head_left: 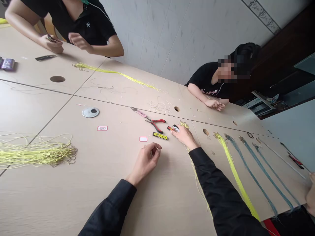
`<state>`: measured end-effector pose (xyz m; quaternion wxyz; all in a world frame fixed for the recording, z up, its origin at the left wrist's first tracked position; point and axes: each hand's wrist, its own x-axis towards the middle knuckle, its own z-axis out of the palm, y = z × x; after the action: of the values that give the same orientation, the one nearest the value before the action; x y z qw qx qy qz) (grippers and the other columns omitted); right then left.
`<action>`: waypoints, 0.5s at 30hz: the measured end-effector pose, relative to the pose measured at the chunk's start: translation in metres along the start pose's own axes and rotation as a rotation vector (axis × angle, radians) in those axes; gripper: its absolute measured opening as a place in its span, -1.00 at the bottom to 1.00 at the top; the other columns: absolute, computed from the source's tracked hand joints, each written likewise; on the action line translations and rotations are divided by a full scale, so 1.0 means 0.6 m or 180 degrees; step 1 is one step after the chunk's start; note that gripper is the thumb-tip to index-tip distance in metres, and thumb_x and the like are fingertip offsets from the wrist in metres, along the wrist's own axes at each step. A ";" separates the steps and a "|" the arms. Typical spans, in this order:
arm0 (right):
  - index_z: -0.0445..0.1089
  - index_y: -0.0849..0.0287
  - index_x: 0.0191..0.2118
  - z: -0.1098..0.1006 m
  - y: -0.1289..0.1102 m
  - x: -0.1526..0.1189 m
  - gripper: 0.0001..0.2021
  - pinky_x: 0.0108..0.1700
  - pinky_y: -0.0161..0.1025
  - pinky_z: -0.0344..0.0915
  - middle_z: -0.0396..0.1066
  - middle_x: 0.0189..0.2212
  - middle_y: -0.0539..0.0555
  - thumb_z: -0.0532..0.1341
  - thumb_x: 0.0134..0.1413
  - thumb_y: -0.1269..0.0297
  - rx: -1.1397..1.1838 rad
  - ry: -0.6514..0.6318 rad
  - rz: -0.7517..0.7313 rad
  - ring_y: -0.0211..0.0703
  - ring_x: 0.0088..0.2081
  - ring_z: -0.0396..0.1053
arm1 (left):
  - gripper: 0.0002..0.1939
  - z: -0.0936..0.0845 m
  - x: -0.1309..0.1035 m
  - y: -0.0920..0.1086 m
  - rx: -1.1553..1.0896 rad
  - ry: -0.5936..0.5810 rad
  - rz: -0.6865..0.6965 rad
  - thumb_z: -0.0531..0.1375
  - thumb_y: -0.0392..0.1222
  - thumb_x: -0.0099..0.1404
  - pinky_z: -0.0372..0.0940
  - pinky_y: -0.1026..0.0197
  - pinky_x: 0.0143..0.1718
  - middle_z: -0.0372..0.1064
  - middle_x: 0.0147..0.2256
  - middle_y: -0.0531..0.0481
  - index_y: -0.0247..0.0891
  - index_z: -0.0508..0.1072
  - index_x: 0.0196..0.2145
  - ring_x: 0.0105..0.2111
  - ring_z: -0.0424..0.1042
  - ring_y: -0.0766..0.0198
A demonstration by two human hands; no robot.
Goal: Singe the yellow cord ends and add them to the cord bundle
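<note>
My right hand [181, 133] is closed on a small red and black lighter [170, 128], right of the pliers. Beneath that hand and forearm runs a thin bundle of yellow cords [196, 175]. My left hand [147, 159] is curled just above the table, its fingertips drawn toward the thumb; whether anything small is between them is hidden. A yellow and black lighter [159, 136] lies beyond it. Red-handled pliers [155, 124] rest open beside a pink-handled tool [139, 112]. Near my left hand is a white label with a red border [143, 139].
A large yellow cord bundle [49, 154] lies left. More yellow cords [230, 160] and blue cords [258, 170] lie right. A white round disc [90, 112] sits left of centre. Two people [91, 26] are across the table [81, 203]; another person's hand [311, 193] shows at the right edge.
</note>
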<state>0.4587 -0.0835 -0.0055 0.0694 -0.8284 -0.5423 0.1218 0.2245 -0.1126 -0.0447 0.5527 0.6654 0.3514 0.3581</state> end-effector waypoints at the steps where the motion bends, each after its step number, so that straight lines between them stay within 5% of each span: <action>1: 0.45 0.12 -0.27 0.004 -0.008 0.006 -0.86 -0.33 -0.30 0.15 0.52 -0.30 0.09 0.24 0.12 0.19 0.0012 0.0038 -0.0047 -0.11 -0.31 0.40 | -0.82 0.000 0.000 0.000 -0.0006 -0.0004 0.0004 0.05 -0.20 0.36 0.11 0.31 -0.46 0.30 -0.49 0.12 -0.26 0.44 -0.26 -0.54 0.19 0.40; 8: 0.46 0.12 -0.09 0.003 -0.050 -0.003 -0.75 -0.23 -0.29 0.25 0.55 -0.20 0.10 0.20 0.21 0.12 0.0228 0.0153 -0.0309 -0.11 -0.21 0.46 | -0.86 -0.001 0.001 0.001 0.0025 0.0013 0.0027 0.07 -0.25 0.31 0.12 0.30 -0.44 0.24 -0.54 0.14 -0.26 0.43 -0.28 -0.55 0.20 0.39; 15: 0.44 0.09 0.07 0.000 -0.063 -0.057 -0.56 -0.29 -0.25 0.27 0.55 -0.20 0.13 0.29 0.05 0.13 -0.0279 -0.0541 -0.0385 0.00 -0.22 0.49 | -0.87 0.002 -0.001 -0.005 -0.0042 0.0027 0.0068 0.08 -0.27 0.29 0.13 0.29 -0.42 0.21 -0.56 0.15 -0.26 0.43 -0.28 -0.56 0.18 0.39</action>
<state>0.4122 -0.0993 0.0079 -0.0058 -0.7831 -0.6000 0.1634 0.2251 -0.1130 -0.0480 0.5518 0.6639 0.3443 0.3692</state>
